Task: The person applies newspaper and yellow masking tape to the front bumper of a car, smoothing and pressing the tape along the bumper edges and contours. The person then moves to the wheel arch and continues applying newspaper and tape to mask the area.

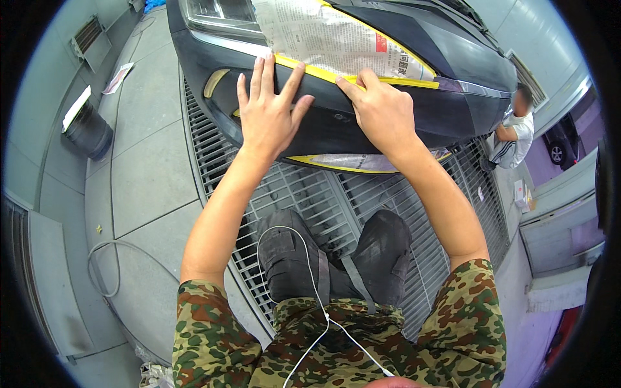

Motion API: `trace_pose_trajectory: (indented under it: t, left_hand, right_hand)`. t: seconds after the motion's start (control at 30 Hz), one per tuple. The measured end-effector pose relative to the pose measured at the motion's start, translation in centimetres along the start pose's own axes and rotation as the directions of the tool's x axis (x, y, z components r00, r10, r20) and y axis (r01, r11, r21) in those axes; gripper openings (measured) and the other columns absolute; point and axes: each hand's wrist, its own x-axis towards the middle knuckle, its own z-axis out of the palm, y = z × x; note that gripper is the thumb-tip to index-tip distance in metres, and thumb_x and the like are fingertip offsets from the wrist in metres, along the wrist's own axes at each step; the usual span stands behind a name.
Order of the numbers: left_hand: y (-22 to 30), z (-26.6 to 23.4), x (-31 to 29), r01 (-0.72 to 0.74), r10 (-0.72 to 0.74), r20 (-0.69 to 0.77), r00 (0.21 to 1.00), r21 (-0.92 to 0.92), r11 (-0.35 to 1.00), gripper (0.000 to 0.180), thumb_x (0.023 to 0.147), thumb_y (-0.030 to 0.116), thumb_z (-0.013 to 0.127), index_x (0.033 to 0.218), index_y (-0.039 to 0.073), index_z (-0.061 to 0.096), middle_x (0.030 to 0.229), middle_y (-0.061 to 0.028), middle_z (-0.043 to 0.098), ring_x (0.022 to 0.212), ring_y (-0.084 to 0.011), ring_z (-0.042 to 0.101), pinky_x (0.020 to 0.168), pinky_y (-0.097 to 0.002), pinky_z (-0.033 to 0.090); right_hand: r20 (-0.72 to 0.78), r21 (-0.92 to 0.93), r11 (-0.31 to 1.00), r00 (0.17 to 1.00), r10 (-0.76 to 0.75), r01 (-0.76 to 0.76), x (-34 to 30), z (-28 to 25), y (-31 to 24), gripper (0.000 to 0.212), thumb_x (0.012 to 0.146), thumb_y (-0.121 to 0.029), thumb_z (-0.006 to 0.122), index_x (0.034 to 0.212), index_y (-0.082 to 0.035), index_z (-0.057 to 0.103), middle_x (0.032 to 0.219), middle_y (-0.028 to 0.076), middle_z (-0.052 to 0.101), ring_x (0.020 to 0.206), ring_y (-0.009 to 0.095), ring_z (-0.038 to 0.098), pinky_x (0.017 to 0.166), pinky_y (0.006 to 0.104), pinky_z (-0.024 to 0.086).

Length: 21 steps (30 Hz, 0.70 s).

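Observation:
My left hand (266,110) lies flat with fingers spread on the dark car bumper (317,107). Its fingertips reach the yellow masking tape (414,83) along the lower edge of a newspaper sheet (317,39). To its right, my right hand (383,110) is closed, with its thumb tip pressed on the same tape and its other fingers curled. Whether anything is inside those curled fingers is hidden. The newspaper covers part of the car's front beside the headlight (223,19). More taped covering (356,161) shows at the lower opening of the bumper.
Under my feet is a metal floor grating (291,187). A person (515,132) in a white shirt crouches at the car's far right. At left stand a black bin (90,132) and a grey hose (116,271) on the floor. White earphone cables (317,278) hang before me.

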Motion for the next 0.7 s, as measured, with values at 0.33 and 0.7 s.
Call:
trace_pose_trajectory:
  t: [0.33, 0.7]
  left_hand:
    - [6.1, 0.6, -0.2, 0.044, -0.038, 0.075, 0.996, -0.083, 0.996, 0.077, 0.095, 0.055, 0.074, 0.163, 0.028, 0.050, 0.170, -0.0323, 0.031, 0.158, -0.0491, 0.031, 0.120, -0.0756, 0.026]
    - [6.0, 0.0, 0.2, -0.016, 0.032, 0.121, 0.992, -0.126, 0.992, 0.078, 0.096, 0.055, 0.073, 0.165, 0.031, 0.048, 0.169, -0.0386, 0.026, 0.156, -0.0559, 0.030, 0.122, -0.0711, 0.028]
  right_hand:
    - [-0.044, 0.057, 0.995, 0.996, 0.080, -0.077, -0.1, 0.2, -0.2, 0.026, 0.088, -0.018, 0.077, 0.114, -0.015, 0.079, 0.094, 0.005, 0.068, 0.070, 0.023, 0.076, 0.057, 0.0368, 0.058]
    - [-0.086, 0.146, 0.933, 0.935, 0.344, -0.329, 0.2, 0.8, -0.7, 0.012, 0.096, -0.024, 0.075, 0.095, -0.013, 0.076, 0.088, 0.004, 0.073, 0.069, 0.029, 0.074, 0.058, 0.0402, 0.058]
